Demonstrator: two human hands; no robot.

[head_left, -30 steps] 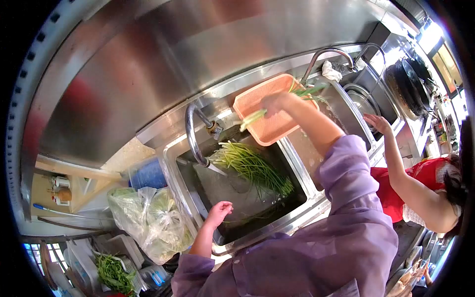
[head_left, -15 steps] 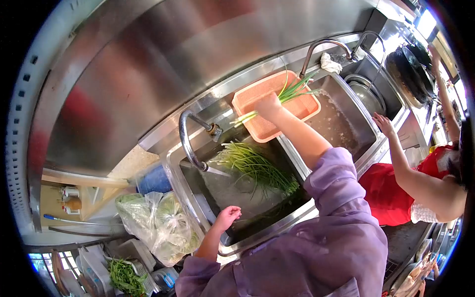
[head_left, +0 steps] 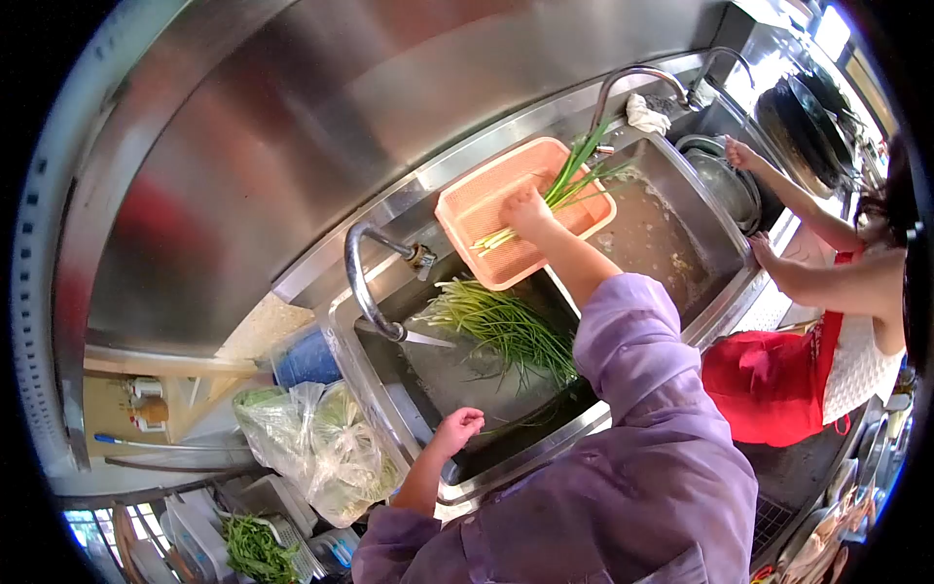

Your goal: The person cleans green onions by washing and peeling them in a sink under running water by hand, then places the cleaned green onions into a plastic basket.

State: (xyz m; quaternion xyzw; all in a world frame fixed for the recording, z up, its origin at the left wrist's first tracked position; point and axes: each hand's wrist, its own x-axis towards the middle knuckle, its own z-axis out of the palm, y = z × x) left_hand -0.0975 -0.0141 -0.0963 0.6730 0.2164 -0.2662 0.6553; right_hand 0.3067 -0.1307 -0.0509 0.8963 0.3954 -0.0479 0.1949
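Note:
My right hand (head_left: pixel 525 210) is closed around a small bunch of green onions (head_left: pixel 562 185), low over the orange plastic basket (head_left: pixel 462 209). Their white ends lie inside it, while the leaves reach past its far right side. The basket straddles the back of the divider between two sinks. A bigger pile of green onions (head_left: pixel 506 326) lies in the water of the left sink (head_left: pixel 399 428), below the running faucet (head_left: pixel 362 282). Near that sink's front left rim, my left hand (head_left: pixel 459 428) hovers with its fingers curled in and nothing visible in them.
Murky water fills the middle sink (head_left: pixel 652 234). Metal bowls (head_left: pixel 725 185) sit in the far right sink, where a co-worker in a red apron (head_left: pixel 764 380) reaches. Left of my sink is a clear bag of vegetables (head_left: pixel 316 443), with leafy greens (head_left: pixel 258 545) below.
The green onions in my right hand have come down into the basket, which has shifted slightly left. My left hand stays nearly in place. The co-worker's arms have moved toward the right sink.

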